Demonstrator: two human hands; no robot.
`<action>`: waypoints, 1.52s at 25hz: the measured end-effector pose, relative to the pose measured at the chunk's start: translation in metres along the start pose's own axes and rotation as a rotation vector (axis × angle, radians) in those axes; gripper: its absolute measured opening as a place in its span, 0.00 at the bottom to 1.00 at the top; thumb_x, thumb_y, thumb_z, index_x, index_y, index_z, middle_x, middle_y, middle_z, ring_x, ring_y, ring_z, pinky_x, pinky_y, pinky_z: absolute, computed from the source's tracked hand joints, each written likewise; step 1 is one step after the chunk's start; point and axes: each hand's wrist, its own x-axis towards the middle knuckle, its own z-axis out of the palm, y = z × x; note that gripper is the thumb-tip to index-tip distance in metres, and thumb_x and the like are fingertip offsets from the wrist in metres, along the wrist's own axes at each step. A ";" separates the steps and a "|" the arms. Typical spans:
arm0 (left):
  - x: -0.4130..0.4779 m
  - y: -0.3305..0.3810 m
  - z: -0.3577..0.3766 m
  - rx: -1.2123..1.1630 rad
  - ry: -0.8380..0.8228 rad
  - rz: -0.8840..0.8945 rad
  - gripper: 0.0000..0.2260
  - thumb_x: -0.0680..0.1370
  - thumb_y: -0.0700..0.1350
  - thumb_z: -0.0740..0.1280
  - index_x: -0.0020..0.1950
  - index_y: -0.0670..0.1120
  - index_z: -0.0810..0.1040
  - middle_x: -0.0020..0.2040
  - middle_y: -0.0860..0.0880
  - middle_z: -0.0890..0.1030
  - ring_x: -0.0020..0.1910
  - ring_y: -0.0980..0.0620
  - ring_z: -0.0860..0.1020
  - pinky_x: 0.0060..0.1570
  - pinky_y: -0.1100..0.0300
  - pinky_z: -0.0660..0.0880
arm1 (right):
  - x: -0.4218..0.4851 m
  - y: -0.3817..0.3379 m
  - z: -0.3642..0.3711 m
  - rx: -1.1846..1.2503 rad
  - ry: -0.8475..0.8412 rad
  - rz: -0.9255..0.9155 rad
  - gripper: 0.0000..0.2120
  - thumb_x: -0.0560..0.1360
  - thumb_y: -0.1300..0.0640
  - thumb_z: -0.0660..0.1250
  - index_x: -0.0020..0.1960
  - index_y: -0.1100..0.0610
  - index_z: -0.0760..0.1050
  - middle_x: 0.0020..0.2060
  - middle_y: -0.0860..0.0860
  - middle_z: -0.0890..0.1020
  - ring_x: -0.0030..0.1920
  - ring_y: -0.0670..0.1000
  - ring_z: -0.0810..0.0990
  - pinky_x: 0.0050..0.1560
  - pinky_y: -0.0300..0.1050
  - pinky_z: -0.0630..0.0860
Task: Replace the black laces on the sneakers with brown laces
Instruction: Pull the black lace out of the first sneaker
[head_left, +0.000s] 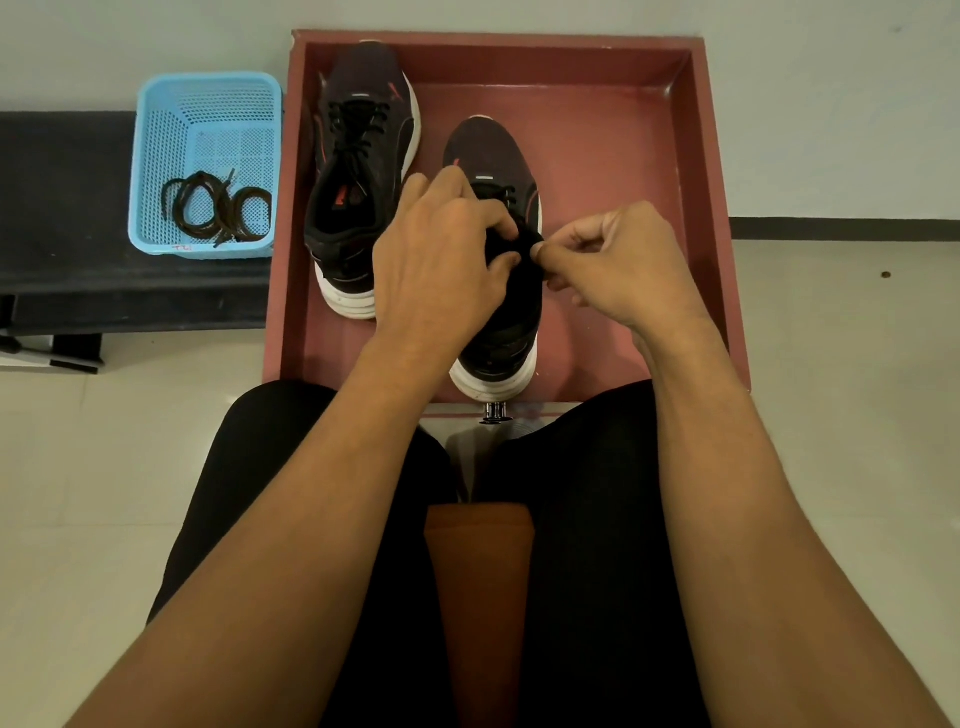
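In the tray's (719, 218) near middle stands the near sneaker (498, 348). The left hand (441, 254) curls over its laced top, and the right hand (618, 265) pinches its black lace (525, 240). The far sneaker (363, 140) sits in the tray's far left. Left of the tray, a basket (156, 156) holds the brown laces (218, 210).

near sneaker (491, 150) tongue: hidden under left hand (441, 249) | basket label (182, 248): unreadable

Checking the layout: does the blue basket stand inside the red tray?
No, the blue basket stands outside the red tray, beside its left wall.
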 end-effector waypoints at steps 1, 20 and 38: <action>0.000 0.000 0.001 0.003 -0.001 0.007 0.10 0.75 0.57 0.77 0.54 0.58 0.85 0.48 0.56 0.70 0.55 0.51 0.73 0.40 0.58 0.67 | 0.001 0.000 0.000 0.002 0.005 -0.001 0.08 0.75 0.53 0.77 0.37 0.49 0.86 0.30 0.47 0.86 0.36 0.48 0.87 0.46 0.53 0.87; 0.006 -0.030 -0.027 -0.580 0.216 -0.511 0.07 0.85 0.45 0.63 0.57 0.41 0.74 0.36 0.48 0.85 0.23 0.53 0.80 0.21 0.60 0.75 | -0.001 0.000 -0.002 0.016 0.013 0.055 0.07 0.74 0.53 0.78 0.38 0.50 0.86 0.33 0.46 0.87 0.39 0.48 0.88 0.48 0.49 0.86; -0.014 -0.028 -0.018 -0.400 -0.126 -0.377 0.10 0.78 0.55 0.75 0.49 0.49 0.87 0.34 0.54 0.83 0.33 0.56 0.84 0.39 0.51 0.85 | 0.010 -0.021 0.031 -0.372 0.004 -0.330 0.12 0.76 0.48 0.77 0.59 0.42 0.84 0.58 0.47 0.72 0.57 0.46 0.73 0.53 0.37 0.71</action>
